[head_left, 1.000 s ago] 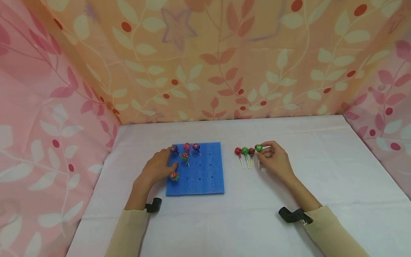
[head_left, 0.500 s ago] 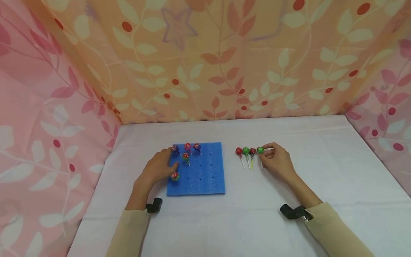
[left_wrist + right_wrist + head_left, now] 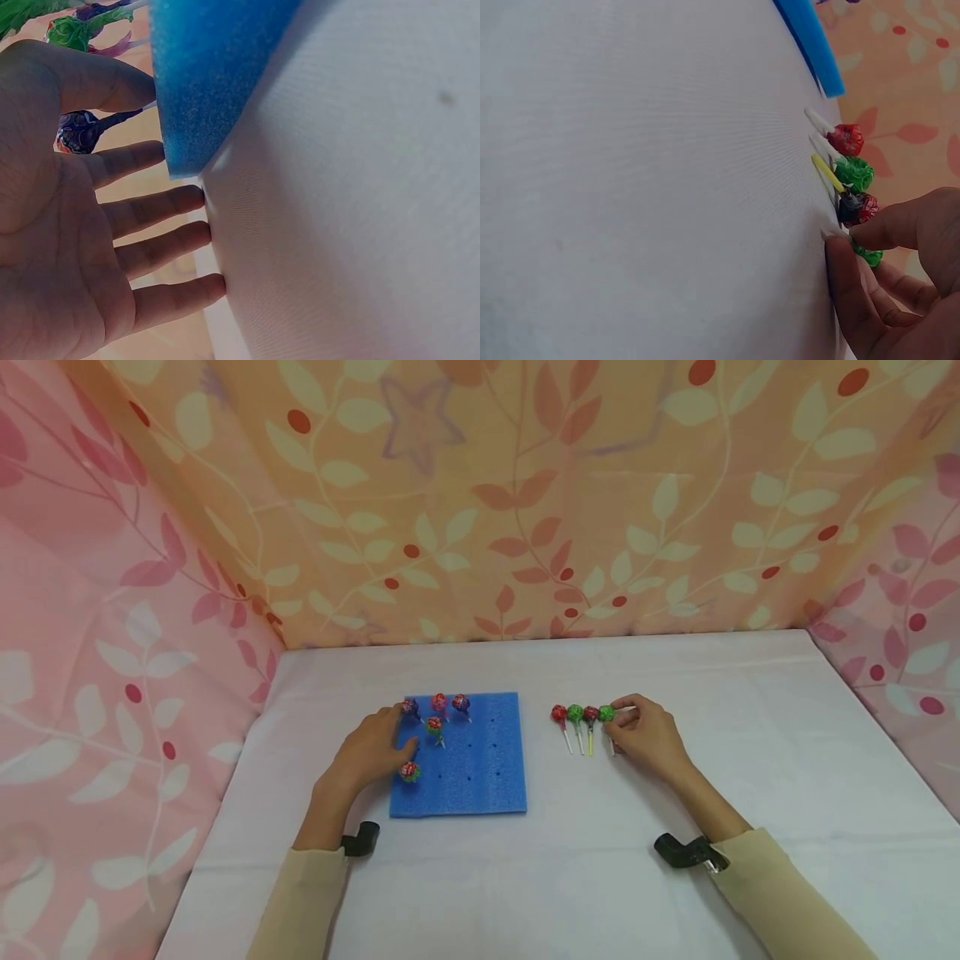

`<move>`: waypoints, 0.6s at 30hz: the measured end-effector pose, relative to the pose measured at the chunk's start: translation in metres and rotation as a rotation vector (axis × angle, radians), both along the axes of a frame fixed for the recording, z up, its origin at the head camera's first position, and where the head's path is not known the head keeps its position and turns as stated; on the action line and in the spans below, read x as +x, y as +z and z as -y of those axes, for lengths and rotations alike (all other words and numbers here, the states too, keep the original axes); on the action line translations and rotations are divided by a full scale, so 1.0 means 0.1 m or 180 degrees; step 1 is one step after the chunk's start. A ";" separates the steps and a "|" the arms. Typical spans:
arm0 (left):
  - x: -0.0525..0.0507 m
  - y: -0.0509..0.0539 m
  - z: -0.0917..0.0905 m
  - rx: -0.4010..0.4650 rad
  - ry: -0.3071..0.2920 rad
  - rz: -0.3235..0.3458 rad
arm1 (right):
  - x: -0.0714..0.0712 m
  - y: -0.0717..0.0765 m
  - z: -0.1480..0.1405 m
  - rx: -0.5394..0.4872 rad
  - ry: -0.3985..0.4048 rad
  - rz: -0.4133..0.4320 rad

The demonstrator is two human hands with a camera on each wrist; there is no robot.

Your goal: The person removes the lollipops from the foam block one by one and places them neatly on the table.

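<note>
My right hand (image 3: pixel 651 737) pinches a green lollipop (image 3: pixel 607 713) between thumb and fingers at the right end of a row on the white cloth. Beside it lie a dark red lollipop with a yellow stick (image 3: pixel 591 714), a green-wrapped lollipop (image 3: pixel 575 712) and a red lollipop (image 3: pixel 558 712). My left hand (image 3: pixel 365 750) rests at the left edge of a blue foam board (image 3: pixel 480 797), its fingers (image 3: pixel 161 206) nearly straight and spread. Several lollipops stand in the board, among them a red-and-green lollipop (image 3: pixel 434 725) and, by my thumb, another red-and-green lollipop (image 3: pixel 408 772).
Small holes dot the board's middle and right side. White cloth (image 3: pixel 465 893) covers the table. A patterned orange curtain (image 3: pixel 480 527) hangs behind, with pink fabric (image 3: pixel 90 652) at the left and right. A black wrist mount (image 3: pixel 678 852) sticks out from the right sleeve.
The right hand has lowered the green lollipop, with its stick now towards me, and brought it close beside the dark red one. The left hand stays at the board.
</note>
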State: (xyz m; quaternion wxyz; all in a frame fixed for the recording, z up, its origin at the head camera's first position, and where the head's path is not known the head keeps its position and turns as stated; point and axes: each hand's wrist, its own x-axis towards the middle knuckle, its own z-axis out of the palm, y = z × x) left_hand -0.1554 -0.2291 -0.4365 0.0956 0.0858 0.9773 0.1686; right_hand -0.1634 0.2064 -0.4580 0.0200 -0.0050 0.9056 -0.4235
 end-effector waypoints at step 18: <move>0.01 0.02 -0.01 -0.0003 -0.0025 -0.0007 | 0.13 0.12 -0.03 0.0122 -0.0031 -0.0315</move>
